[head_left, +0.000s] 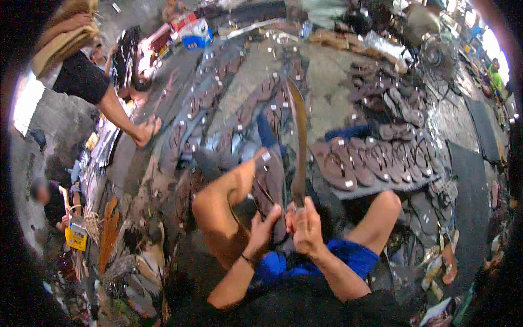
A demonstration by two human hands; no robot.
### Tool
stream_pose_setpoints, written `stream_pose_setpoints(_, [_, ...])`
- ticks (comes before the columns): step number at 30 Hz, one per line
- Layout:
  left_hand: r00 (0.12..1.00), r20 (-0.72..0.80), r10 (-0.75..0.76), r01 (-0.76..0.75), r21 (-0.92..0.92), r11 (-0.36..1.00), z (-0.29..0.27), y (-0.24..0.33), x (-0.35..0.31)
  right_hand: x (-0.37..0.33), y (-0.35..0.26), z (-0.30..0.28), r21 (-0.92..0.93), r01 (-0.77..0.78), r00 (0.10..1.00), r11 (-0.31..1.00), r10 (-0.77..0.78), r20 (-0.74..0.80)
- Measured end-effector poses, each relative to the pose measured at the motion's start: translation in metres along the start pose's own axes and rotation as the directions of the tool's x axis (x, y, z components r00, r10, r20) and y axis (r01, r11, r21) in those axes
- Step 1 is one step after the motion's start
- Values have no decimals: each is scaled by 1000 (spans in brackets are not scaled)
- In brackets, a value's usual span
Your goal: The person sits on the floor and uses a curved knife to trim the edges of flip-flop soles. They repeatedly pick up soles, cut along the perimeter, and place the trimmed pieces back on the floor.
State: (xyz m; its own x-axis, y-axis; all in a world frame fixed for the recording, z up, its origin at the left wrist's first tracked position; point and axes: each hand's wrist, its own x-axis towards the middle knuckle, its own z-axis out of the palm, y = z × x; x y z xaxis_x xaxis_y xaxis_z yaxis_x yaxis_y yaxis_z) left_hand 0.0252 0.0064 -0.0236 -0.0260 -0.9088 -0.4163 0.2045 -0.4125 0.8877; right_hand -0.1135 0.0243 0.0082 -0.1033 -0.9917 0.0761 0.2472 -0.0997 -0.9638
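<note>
In my right hand (306, 228) is the handle of a long, curved knife (299, 136), its blade pointing up and away from me. My left hand (263, 231) grips a brown flip-flop (277, 175) by its lower end, thumb along the sole. The flip-flop stands on end just left of the blade, between my bent knees, and a small white tag shows near its top. To the right of the knife, several brown flip-flops (381, 161) lie side by side in a row on a grey sheet.
More flip-flops (201, 98) with white tags lie in long rows ahead. A person (81, 79) in black shorts walks at the far left, carrying brown sheets. Scraps and a yellow tag (76, 236) lie to the left. A fan (437, 55) stands at the far right.
</note>
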Motion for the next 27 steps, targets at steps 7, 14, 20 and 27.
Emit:
stream_pose_setpoints(7, [989, -131, 66, -68, -6, 998, -8, 41, -56, -69, -42, -63, -582, -37, 996, 812, 77, 44])
stream_pose_setpoints(14, [975, -211, -73, 52, -103, 993, -20, 30, -87, -105, -45, -57, -615, -154, 891, 773, 377, 252])
stream_pose_setpoints(20, [984, -147, -101, 76, -167, 983, -12, 34, -91, -74, -13, -17, -688, 112, 989, 717, -12, 149])
stream_pose_setpoints(27, [992, -54, -115, 91, -329, 940, -19, 20, -91, -23, -3, 17, -705, 201, 979, 680, -173, 112])
